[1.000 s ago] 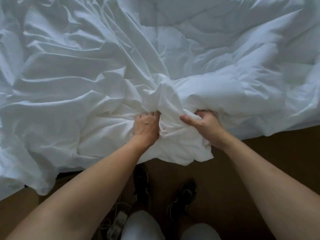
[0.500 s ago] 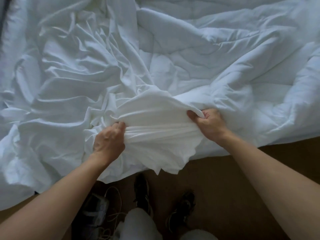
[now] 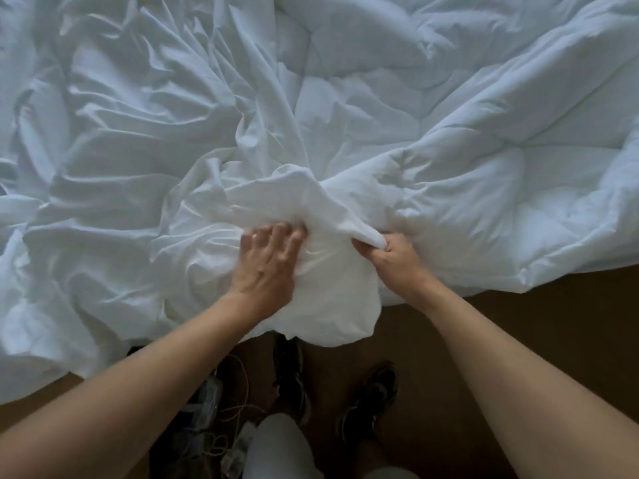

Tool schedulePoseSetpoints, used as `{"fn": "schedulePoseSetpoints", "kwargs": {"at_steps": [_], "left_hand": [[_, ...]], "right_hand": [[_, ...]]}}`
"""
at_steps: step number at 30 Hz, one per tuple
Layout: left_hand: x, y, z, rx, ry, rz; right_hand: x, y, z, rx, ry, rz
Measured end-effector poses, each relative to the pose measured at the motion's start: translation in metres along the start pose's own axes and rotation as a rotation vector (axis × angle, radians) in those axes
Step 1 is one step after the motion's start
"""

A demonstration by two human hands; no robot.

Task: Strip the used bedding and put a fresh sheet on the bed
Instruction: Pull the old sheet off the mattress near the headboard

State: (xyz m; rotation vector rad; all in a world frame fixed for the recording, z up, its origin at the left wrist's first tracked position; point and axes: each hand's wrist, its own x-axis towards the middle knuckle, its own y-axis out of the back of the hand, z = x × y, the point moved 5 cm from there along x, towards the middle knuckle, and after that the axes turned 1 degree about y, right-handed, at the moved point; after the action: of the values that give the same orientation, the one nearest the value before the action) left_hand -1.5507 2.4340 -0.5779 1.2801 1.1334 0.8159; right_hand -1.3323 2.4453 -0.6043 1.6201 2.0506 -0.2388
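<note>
Since half a second ago the left hand [image 3: 268,267] has come in from the left, let go of its bunch of cloth, and now lies close beside the right hand [image 3: 394,262]. The stretched span of cloth between the two hands has slackened into a loose bulge.

Step in hand: stripping the used bedding. The thin white cover [image 3: 138,202] appears to be in the course of being worked off the padded quilt [image 3: 501,150]. No fresh sheet is in view, so the task is judged to be at an early stage.

Location: the cover lies crumpled across the left and middle of the view. The quilt is heaped on the right, and both hang over the near edge above the brown floor [image 3: 518,340].

Left hand: fingers spread and nearly straight, pressing on the cover with the tips sinking into a fold. It grips nothing that can be seen.

Right hand: closed tight, pinching a twisted fold of the cover between thumb and curled fingers.

Next move, as judged: the left hand needs a new hold further along the cover while the right keeps its fold, then another pull toward the body.

Also noted: shoes [image 3: 371,399] and cables [image 3: 221,409] underfoot, a possible snag for trailing cloth.
</note>
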Motion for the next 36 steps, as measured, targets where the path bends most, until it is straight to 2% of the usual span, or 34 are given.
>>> {"fn": "schedulePoseSetpoints", "kwargs": {"at_steps": [3, 8, 12, 15, 16, 18, 19, 20, 21, 22, 23, 25, 27, 28, 30, 33, 34, 36], "left_hand": [[0.019, -0.002, -0.002, 0.013, 0.106, -0.051], [0.038, 0.025, -0.03, -0.021, 0.05, -0.015], [0.03, 0.038, -0.026, -0.249, 0.017, -0.079], [0.004, 0.038, -0.048, -0.408, 0.091, -0.02], [-0.009, 0.037, -0.062, -0.421, 0.14, 0.053], [-0.038, 0.034, -0.09, -0.445, 0.261, 0.221], [-0.052, 0.032, -0.1, -0.493, 0.298, 0.285], [-0.065, 0.029, -0.107, -0.545, 0.305, 0.329], [-0.076, 0.026, -0.111, -0.575, 0.292, 0.353], [-0.087, 0.023, -0.117, -0.576, 0.278, 0.373], [-0.098, 0.019, -0.127, -0.548, 0.291, 0.393], [-0.122, 0.004, -0.158, -0.457, 0.48, 0.363], [-0.149, -0.019, -0.19, -0.387, 0.767, 0.194], [-0.16, -0.032, -0.201, -0.393, 0.854, 0.102], [-0.168, -0.052, -0.209, -0.511, 0.895, 0.02], [-0.156, -0.06, -0.215, -0.685, 0.896, 0.047], [-0.151, -0.06, -0.217, -0.73, 0.904, 0.053], [-0.144, -0.052, -0.214, -0.827, 0.881, 0.106]], "right_hand": [[0.004, 0.001, -0.008, 0.141, 0.01, 0.114], [0.012, 0.039, -0.045, -0.103, 0.082, 0.097], [0.026, 0.057, -0.066, -0.086, 0.036, 0.184], [0.02, 0.034, -0.068, -0.496, 0.01, 0.31], [0.011, 0.02, -0.073, -0.604, 0.08, 0.431], [-0.017, -0.033, -0.097, -0.67, 0.43, 0.642], [-0.028, -0.073, -0.106, -0.679, 0.626, 0.597], [-0.035, -0.12, -0.108, -0.724, 0.764, 0.442], [-0.037, -0.166, -0.104, -0.805, 0.795, 0.253], [-0.033, -0.202, -0.097, -0.896, 0.741, 0.097], [-0.025, -0.225, -0.091, -0.953, 0.666, 0.04], [-0.003, -0.236, -0.083, -0.937, 0.567, 0.071], [0.014, -0.219, -0.076, -0.833, 0.512, 0.094], [0.018, -0.204, -0.07, -0.821, 0.489, 0.104], [0.023, -0.167, -0.061, -0.866, 0.377, 0.109], [0.019, -0.134, -0.058, -0.968, 0.03, 0.143], [0.015, -0.139, -0.065, -1.012, 0.021, 0.203], [-0.003, -0.176, -0.095, -0.981, 0.264, 0.352]]}}
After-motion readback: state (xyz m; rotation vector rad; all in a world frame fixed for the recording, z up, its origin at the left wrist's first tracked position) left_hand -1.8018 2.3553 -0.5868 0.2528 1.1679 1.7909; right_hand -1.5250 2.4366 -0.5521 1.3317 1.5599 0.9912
